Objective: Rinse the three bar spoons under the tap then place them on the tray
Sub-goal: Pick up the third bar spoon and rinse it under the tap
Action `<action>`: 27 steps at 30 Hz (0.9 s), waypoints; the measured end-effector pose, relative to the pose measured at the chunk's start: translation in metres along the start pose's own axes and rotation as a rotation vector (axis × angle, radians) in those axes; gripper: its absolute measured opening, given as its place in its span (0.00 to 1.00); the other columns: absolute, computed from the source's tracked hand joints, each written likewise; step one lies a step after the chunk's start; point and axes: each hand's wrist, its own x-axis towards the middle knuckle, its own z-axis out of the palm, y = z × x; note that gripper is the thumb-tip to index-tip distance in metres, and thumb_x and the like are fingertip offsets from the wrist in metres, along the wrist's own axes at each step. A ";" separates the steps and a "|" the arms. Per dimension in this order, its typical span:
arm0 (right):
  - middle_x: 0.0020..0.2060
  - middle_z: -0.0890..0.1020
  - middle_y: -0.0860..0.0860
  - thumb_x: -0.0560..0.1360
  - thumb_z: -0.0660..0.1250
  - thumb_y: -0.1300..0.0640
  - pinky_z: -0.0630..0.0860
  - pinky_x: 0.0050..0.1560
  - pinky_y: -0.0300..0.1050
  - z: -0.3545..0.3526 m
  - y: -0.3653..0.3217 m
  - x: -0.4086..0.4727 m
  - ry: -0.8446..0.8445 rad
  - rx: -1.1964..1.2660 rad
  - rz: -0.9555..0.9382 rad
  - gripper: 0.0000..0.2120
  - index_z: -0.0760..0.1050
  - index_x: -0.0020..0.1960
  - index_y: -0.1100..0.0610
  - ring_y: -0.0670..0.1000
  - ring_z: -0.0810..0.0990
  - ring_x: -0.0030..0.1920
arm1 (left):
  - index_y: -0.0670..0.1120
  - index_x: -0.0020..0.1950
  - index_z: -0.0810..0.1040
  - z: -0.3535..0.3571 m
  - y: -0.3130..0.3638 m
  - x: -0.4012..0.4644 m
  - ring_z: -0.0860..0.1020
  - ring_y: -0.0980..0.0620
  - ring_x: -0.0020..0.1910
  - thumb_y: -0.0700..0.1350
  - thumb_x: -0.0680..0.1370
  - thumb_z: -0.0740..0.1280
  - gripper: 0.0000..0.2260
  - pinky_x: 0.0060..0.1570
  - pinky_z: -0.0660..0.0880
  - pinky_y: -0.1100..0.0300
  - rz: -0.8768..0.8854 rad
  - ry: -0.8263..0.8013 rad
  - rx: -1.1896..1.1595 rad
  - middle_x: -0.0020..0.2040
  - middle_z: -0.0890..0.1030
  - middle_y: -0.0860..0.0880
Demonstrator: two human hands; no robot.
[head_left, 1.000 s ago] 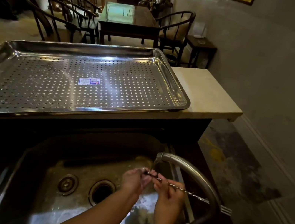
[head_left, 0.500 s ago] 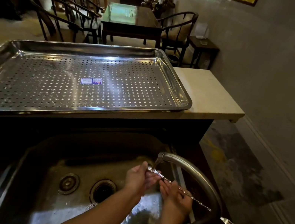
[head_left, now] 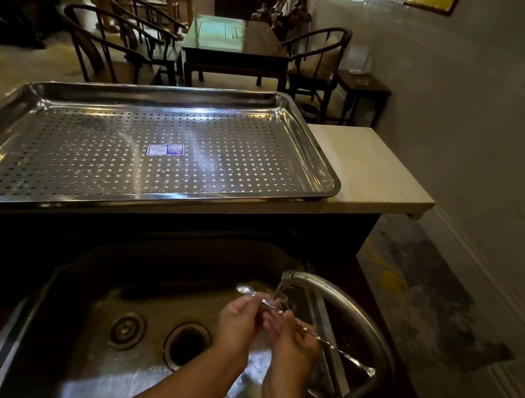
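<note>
— Behind the counter, what's the room like?

— Dim dining space: a dark wooden table [head_left: 235, 39] with round-backed chairs [head_left: 113, 45] around it and a window at the far wall. Nearer, a pale stone counter [head_left: 376, 176] carries a perforated steel tray [head_left: 316, 159] with a small blue label [head_left: 165, 150] stuck near its middle.

— And the bar spoon?

— One twisted-stem bar spoon [head_left: 327, 343] is held level over the steel sink [head_left: 66, 322], just under the spout of the curved tap [head_left: 347, 308]. Its bowl points left, past the fingers; the other end reaches right, in front of the tap's neck.

— How are the hands set?

— Both grip it. The left hand [head_left: 238, 325] pinches the stem close to the bowl, the right hand [head_left: 294, 345] curls round the stem just beside it, the two hands nearly touching.

— Water running?

— A thin stream seems to fall from the spout onto the stem, though it is hard to make out.
</note>
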 end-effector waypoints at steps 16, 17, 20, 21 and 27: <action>0.31 0.82 0.52 0.72 0.69 0.65 0.77 0.28 0.35 0.034 0.020 -0.005 -0.148 -0.078 0.079 0.05 0.73 0.40 0.59 0.45 0.82 0.29 | 0.37 0.53 0.77 -0.029 0.025 -0.007 0.84 0.55 0.39 0.38 0.79 0.61 0.08 0.39 0.79 0.65 0.127 0.027 -0.103 0.47 0.83 0.43; 0.31 0.82 0.53 0.72 0.70 0.65 0.77 0.28 0.35 0.037 0.022 -0.004 -0.174 -0.087 0.084 0.05 0.73 0.40 0.59 0.45 0.82 0.29 | 0.37 0.52 0.77 -0.031 0.026 -0.007 0.83 0.54 0.41 0.40 0.79 0.60 0.08 0.41 0.79 0.64 0.146 0.041 -0.096 0.47 0.83 0.43; 0.34 0.82 0.56 0.74 0.67 0.66 0.79 0.30 0.35 0.039 0.021 -0.002 -0.231 -0.037 0.151 0.02 0.74 0.43 0.64 0.47 0.83 0.30 | 0.40 0.48 0.77 -0.039 0.035 -0.007 0.82 0.51 0.45 0.42 0.81 0.57 0.10 0.45 0.78 0.61 0.203 0.080 -0.086 0.46 0.83 0.43; 0.34 0.82 0.57 0.75 0.65 0.65 0.80 0.31 0.35 0.039 0.018 -0.001 -0.233 -0.038 0.163 0.02 0.74 0.45 0.64 0.47 0.84 0.31 | 0.40 0.48 0.77 -0.042 0.038 -0.007 0.81 0.51 0.46 0.41 0.81 0.57 0.10 0.47 0.77 0.59 0.212 0.096 -0.089 0.47 0.82 0.43; 0.40 0.81 0.63 0.79 0.57 0.60 0.81 0.30 0.37 0.019 0.005 0.014 -0.133 0.016 0.186 0.12 0.73 0.46 0.68 0.55 0.82 0.38 | 0.36 0.53 0.74 -0.079 0.052 -0.001 0.79 0.46 0.50 0.40 0.82 0.55 0.11 0.56 0.71 0.54 0.238 0.198 -0.103 0.55 0.79 0.38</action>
